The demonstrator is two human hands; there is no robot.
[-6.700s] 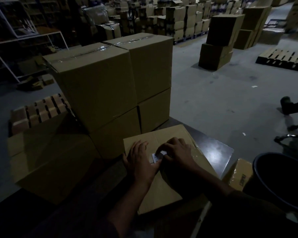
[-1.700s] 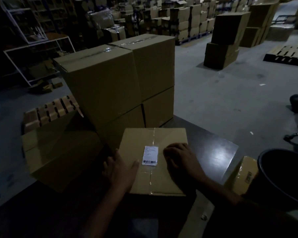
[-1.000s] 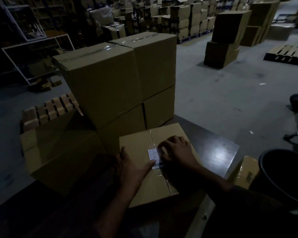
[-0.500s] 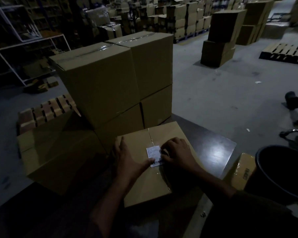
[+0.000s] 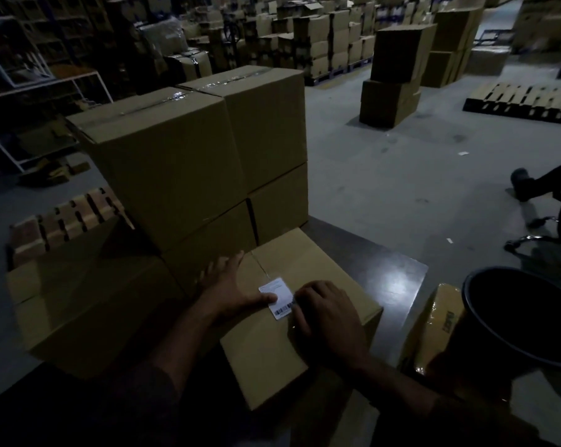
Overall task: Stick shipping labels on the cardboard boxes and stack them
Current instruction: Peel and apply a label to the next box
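The box (image 5: 308, 304) is sitting on the bench (image 5: 385, 272), just in front of the stacked boxes (image 5: 189, 169). Both hands are pressing the shipping label (image 5: 277, 296) onto its top: left hand (image 5: 230, 291) flat with released fingers, right hand (image 5: 327, 314) loosely curled, rubbing. Labelling looks nearly done; lifting onto the stack likely comes next.

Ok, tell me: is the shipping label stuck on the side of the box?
No, the shipping label lies on the top face of the box, across its tape seam, between the two hands.

2 bare forearms, left hand (image 5: 232, 293), right hand (image 5: 329, 312), dark rolled sleeves
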